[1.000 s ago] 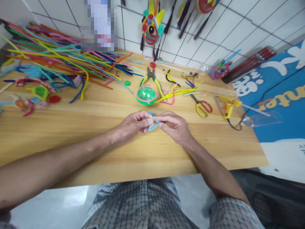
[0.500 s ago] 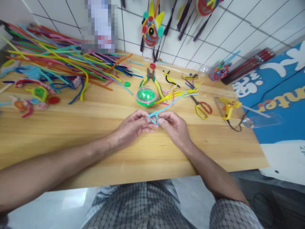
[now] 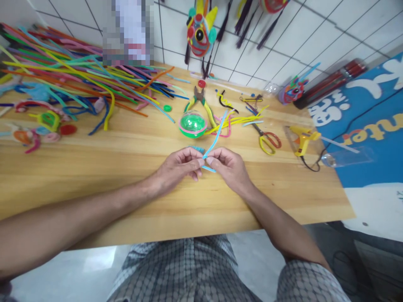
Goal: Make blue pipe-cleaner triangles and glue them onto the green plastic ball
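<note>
Currently, I judge the step in hand to be bending or twisting a blue pipe cleaner point(image 3: 217, 136), located between both hands at the near middle of the wooden table point(image 3: 176, 218). The left hand point(image 3: 185, 165) pinches it between thumb and fingers; the right hand point(image 3: 228, 168) does likewise, fingertips nearly closed. The next move, in my estimate, calls for a steady left pinch while the right guides the stem. Beyond the hands I note a green ball point(image 3: 193, 126) and pliers point(image 3: 199, 96); right, scissors point(image 3: 267, 143) and a glue gun point(image 3: 302, 138); far left, coloured stems point(image 3: 78, 71). A tiled wall point(image 3: 173, 33) stands behind.
</note>
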Tool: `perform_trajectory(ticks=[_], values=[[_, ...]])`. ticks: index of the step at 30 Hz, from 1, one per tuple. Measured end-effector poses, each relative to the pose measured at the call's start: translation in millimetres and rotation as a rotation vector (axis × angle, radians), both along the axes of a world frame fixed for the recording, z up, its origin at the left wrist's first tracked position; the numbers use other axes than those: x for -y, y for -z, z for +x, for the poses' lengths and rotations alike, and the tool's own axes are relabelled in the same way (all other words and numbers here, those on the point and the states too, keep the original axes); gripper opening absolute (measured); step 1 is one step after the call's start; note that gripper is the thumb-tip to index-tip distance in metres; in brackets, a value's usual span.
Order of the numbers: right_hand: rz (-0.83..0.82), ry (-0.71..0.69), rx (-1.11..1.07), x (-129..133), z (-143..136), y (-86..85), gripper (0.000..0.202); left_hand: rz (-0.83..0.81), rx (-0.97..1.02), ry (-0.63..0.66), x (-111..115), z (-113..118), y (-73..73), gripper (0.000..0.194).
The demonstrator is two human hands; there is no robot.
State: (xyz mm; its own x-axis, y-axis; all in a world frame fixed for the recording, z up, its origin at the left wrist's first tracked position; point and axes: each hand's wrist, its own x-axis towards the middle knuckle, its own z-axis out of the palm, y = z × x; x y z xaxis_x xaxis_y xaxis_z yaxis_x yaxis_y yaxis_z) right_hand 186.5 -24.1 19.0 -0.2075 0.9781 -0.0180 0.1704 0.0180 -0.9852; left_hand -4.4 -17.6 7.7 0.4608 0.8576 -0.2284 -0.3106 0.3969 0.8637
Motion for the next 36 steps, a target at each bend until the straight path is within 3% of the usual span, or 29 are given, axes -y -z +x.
perform_trajectory(ticks=[18, 25, 28, 31, 36], values=[[-0.060, -0.067, -0.028, -0.1, 1.3, -2.4, 0.032, 0.237, -0.188, 0.007, 1.5, -4.1, -0.6, 0.027], [-0.120, -0.155, -0.043, -5.2, 7.8, -5.5, 0.030, 0.365, -0.327, 0.107, 0.9, -9.6, -5.2, 0.026], [-0.134, -0.095, -0.028, -10.8, 13.1, -5.3, 0.023, 0.501, -0.433, -0.010, -3.4, -13.8, -8.0, 0.028], [-0.139, 0.023, -0.037, -17.5, 20.1, -2.1, 0.023, 0.716, -0.621, -0.125, -11.6, -17.8, -5.7, 0.018], [-0.152, 0.053, 0.002, -23.3, 25.7, 0.7, 0.023, 1.019, -0.981, -0.023, -24.2, -16.7, 8.1, 0.031]])
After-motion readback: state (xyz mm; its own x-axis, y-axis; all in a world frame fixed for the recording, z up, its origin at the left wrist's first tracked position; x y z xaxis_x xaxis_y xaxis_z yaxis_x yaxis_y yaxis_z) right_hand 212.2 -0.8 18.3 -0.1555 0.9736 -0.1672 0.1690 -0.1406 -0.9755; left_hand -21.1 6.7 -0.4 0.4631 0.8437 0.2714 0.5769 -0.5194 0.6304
